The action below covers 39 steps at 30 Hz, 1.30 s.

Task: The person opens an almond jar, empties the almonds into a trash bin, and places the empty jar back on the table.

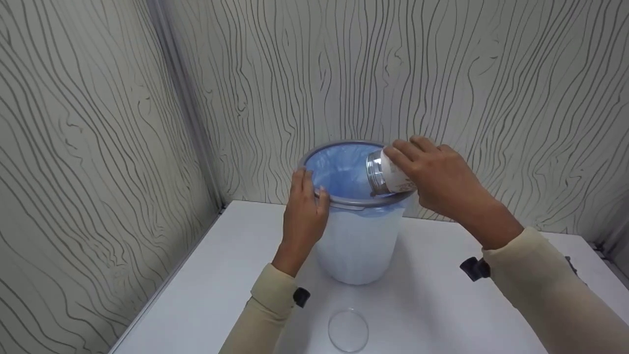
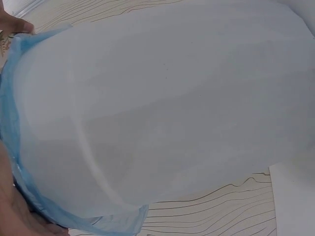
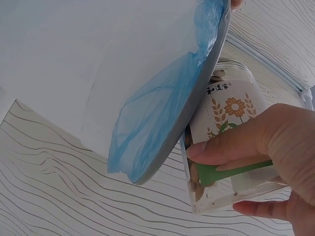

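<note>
A white trash bin (image 1: 358, 246) with a grey rim and a blue liner bag (image 1: 336, 169) stands upright on the table. My left hand (image 1: 304, 211) grips the bin's rim at the left front, fingers over the edge. My right hand (image 1: 444, 179) holds a clear jar (image 3: 231, 105) at the bin's right side. This jar is tipped over the rim, its mouth pointing into the bin. Its label bears an orange flower and a green band. Brown pieces show through the jar wall in the right wrist view. What lies at the bin's bottom is hidden.
A clear round lid (image 1: 348, 330) lies on the white table (image 1: 236, 275) in front of the bin. Wood-patterned walls (image 1: 275, 88) rise behind the table and on its left.
</note>
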{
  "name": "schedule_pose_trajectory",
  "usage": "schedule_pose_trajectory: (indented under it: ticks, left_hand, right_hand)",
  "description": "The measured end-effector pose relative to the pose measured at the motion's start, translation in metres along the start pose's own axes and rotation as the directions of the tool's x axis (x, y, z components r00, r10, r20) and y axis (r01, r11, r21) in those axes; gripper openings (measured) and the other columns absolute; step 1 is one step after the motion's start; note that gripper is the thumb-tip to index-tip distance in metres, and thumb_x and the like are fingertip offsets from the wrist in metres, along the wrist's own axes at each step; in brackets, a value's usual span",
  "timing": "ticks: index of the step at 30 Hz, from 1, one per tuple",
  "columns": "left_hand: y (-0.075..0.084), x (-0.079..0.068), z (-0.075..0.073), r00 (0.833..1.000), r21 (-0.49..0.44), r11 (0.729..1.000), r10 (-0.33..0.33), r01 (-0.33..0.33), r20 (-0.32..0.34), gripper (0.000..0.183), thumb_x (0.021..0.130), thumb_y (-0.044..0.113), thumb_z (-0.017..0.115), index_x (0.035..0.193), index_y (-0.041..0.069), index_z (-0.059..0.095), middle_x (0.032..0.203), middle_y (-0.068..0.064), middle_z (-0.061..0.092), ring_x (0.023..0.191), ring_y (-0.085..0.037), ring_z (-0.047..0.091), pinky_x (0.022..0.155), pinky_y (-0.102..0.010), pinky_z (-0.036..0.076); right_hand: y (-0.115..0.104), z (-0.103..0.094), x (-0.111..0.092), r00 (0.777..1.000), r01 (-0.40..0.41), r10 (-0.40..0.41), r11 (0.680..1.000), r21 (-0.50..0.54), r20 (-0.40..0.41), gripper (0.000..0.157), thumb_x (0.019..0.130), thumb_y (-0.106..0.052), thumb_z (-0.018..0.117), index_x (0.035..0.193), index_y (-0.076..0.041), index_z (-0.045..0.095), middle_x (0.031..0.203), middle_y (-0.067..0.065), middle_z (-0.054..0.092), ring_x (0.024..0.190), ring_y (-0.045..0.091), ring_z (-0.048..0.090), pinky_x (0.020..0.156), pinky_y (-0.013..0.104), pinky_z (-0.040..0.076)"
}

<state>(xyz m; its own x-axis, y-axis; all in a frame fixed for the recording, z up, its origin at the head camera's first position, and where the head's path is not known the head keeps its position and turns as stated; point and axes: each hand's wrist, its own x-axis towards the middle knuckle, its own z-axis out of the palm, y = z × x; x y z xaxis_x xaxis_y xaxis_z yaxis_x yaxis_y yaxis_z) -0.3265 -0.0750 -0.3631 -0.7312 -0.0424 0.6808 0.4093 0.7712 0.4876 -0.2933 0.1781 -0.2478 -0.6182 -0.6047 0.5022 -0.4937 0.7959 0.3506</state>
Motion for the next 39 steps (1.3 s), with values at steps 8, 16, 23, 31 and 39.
schedule_pose_trajectory:
  ticks: [8,16,23,31,39]
  left_hand:
    - [-0.002,0.0,-0.001,1.0,0.007,1.0,-0.01,0.01,0.015,0.057,0.104,0.029,0.042,0.149,-0.005,0.043,0.158,-0.021,0.036,0.15,-0.034,0.03,0.113,-0.048,0.037]
    - [-0.003,0.0,0.002,1.0,0.006,1.0,-0.004,0.004,0.028,0.057,0.104,0.03,0.041,0.15,-0.005,0.042,0.158,-0.021,0.036,0.15,-0.033,0.029,0.113,-0.047,0.037]
    - [-0.003,0.001,0.001,1.0,0.016,1.0,0.013,-0.013,0.017,0.057,0.104,0.029,0.042,0.149,-0.005,0.043,0.157,-0.021,0.037,0.149,-0.033,0.032,0.112,-0.046,0.04]
    - [-0.002,0.0,0.001,1.0,0.023,1.0,0.0,0.0,0.029,0.058,0.105,0.031,0.042,0.151,-0.004,0.041,0.158,-0.02,0.036,0.15,-0.033,0.03,0.114,-0.045,0.036]
    - [-0.004,0.0,0.0,1.0,0.02,1.0,-0.004,0.003,0.022,0.058,0.104,0.033,0.041,0.151,-0.003,0.042,0.159,-0.02,0.036,0.15,-0.033,0.029,0.114,-0.047,0.037]
  right_hand:
    - [0.0,0.002,0.001,1.0,0.004,-0.004,1.0,0.016,-0.012,0.092,0.061,0.018,0.083,0.143,-0.009,0.052,0.139,0.014,0.056,0.127,0.042,0.051,0.087,0.061,0.053]
    - [0.0,0.009,-0.001,1.0,0.009,-0.009,1.0,-0.002,-0.029,0.092,0.062,0.015,0.084,0.144,-0.008,0.05,0.14,0.015,0.054,0.129,0.042,0.049,0.086,0.06,0.054]
    - [0.0,0.01,0.0,0.999,0.016,-0.017,0.999,-0.031,-0.028,0.093,0.062,0.014,0.084,0.145,-0.008,0.049,0.141,0.015,0.053,0.129,0.042,0.049,0.086,0.059,0.054]
    - [0.0,0.013,0.0,0.999,0.017,-0.019,0.999,-0.038,-0.049,0.093,0.061,0.015,0.085,0.144,-0.007,0.05,0.14,0.016,0.053,0.129,0.041,0.049,0.086,0.059,0.054]
    - [-0.002,0.012,0.002,1.0,-0.001,0.0,1.0,-0.03,-0.016,0.092,0.063,0.015,0.084,0.145,-0.007,0.05,0.142,0.022,0.049,0.13,0.043,0.048,0.089,0.059,0.054]
